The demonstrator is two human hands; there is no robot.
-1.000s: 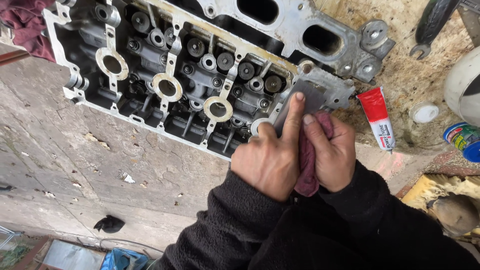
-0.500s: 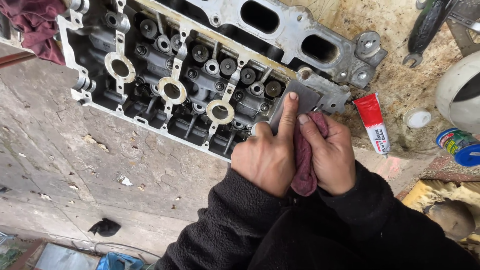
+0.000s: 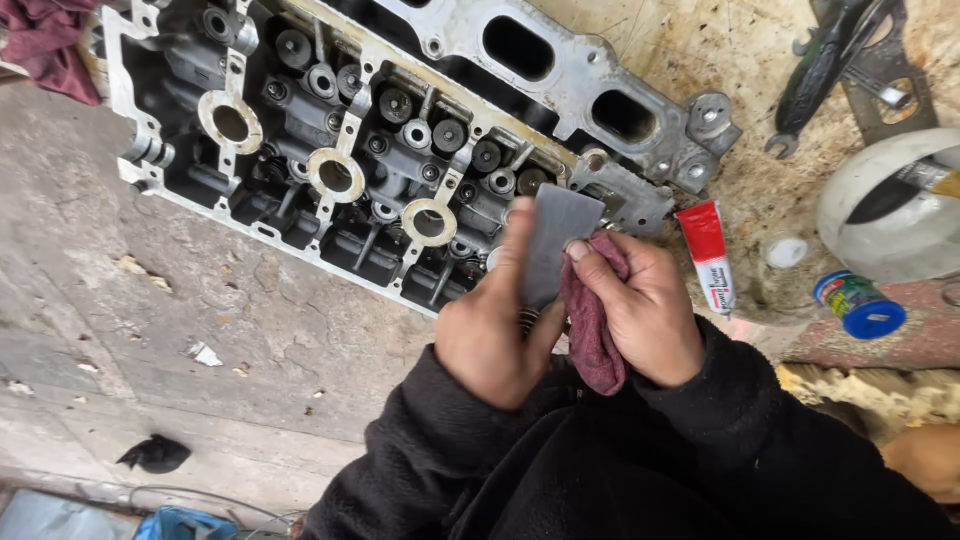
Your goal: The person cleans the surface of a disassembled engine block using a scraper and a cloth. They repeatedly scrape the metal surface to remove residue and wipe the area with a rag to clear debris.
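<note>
A large metal cylinder head (image 3: pixel 380 150) lies across a stained work surface, with valve bores and round openings facing up. Over its near right end, my left hand (image 3: pixel 495 325) holds a flat grey metal plate (image 3: pixel 555 240) upright by its lower part. My right hand (image 3: pixel 650 310) grips a maroon rag (image 3: pixel 592 320) and presses it against the plate's right edge. Both black sleeves fill the bottom of the view.
A red and white tube (image 3: pixel 708 255) lies right of the head, with a small white cap (image 3: pixel 785 250) beside it. A blue-capped tin (image 3: pixel 860 305), a white helmet-like shell (image 3: pixel 890 205) and wrenches (image 3: pixel 830 70) sit at the right. A dark red cloth (image 3: pixel 45 40) lies top left.
My left hand has lifted the grey plate off the end of the head and turned it up towards me. My right hand's rag has stayed against it.
</note>
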